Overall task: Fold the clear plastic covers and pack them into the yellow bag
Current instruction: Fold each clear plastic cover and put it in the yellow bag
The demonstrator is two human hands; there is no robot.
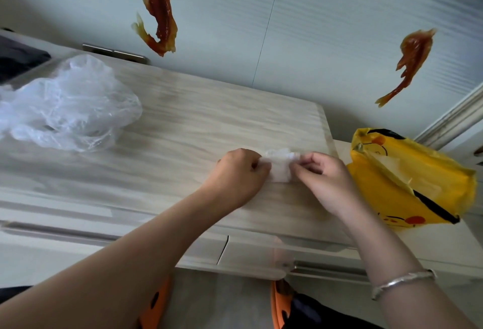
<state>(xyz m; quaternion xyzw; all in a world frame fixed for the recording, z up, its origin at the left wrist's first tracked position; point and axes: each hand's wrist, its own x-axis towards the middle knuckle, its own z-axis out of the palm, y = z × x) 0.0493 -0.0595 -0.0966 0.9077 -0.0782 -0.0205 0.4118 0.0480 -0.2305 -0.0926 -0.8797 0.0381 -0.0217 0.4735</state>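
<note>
Head view shows the left hand (239, 172) and right hand (322, 174) pinching a small folded cover (281, 169) that could spring open if either lets go before the yellow bag (418, 185) at three o'clock.

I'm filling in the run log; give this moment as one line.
step: folding | left hand and right hand: pinching folded clear cover | yellow bag: right, open | unfolded covers: left

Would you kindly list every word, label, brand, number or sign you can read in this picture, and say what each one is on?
There is no readable text anywhere in this view.
The yellow bag carries only a cartoon face print with black and red marks, no lettering.
The fish decorations on the wall are pictures, not words.
The folded clear plastic cover, the pile of clear plastic covers and the silver bracelet show no markings.
</note>
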